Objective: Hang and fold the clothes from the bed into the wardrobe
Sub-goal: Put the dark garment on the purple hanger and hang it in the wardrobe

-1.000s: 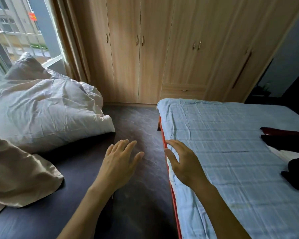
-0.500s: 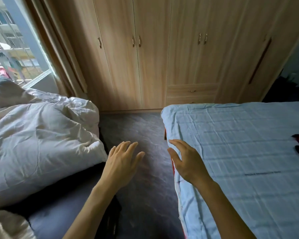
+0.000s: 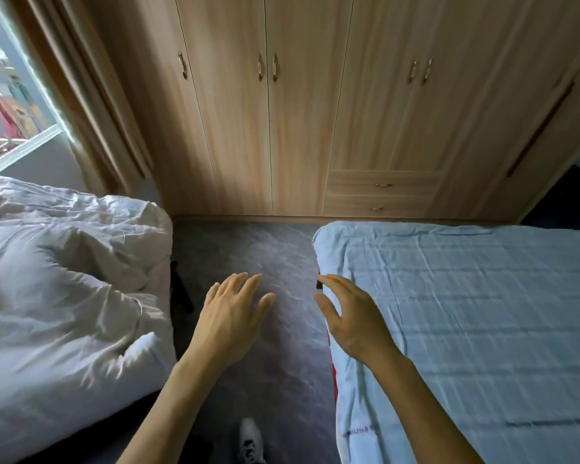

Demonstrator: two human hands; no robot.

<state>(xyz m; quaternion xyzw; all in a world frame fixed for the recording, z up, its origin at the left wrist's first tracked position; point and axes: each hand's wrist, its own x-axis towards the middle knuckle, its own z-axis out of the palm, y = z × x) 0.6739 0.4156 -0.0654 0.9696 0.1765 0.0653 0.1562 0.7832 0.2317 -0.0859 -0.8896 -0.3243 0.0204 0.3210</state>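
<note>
The wooden wardrobe (image 3: 302,112) fills the far wall, all its doors closed, with two small drawers (image 3: 379,194) low on the right. The bed with a light blue checked sheet (image 3: 466,313) lies at the right; no clothes show on the part in view. My left hand (image 3: 231,313) hovers over the dark floor with fingers spread and empty. My right hand (image 3: 349,316) hangs over the bed's near left edge, fingers relaxed and slightly bent, holding nothing.
A rumpled white duvet (image 3: 64,289) is piled at the left beside the window (image 3: 7,95) and beige curtain (image 3: 91,95). A strip of grey floor (image 3: 248,249) runs between duvet and bed to the wardrobe. My white shoe (image 3: 250,440) shows at the bottom.
The view has swung left and closer to the wardrobe. The dark clothes at the bed's right side have left the frame. Both hands stay open and empty.
</note>
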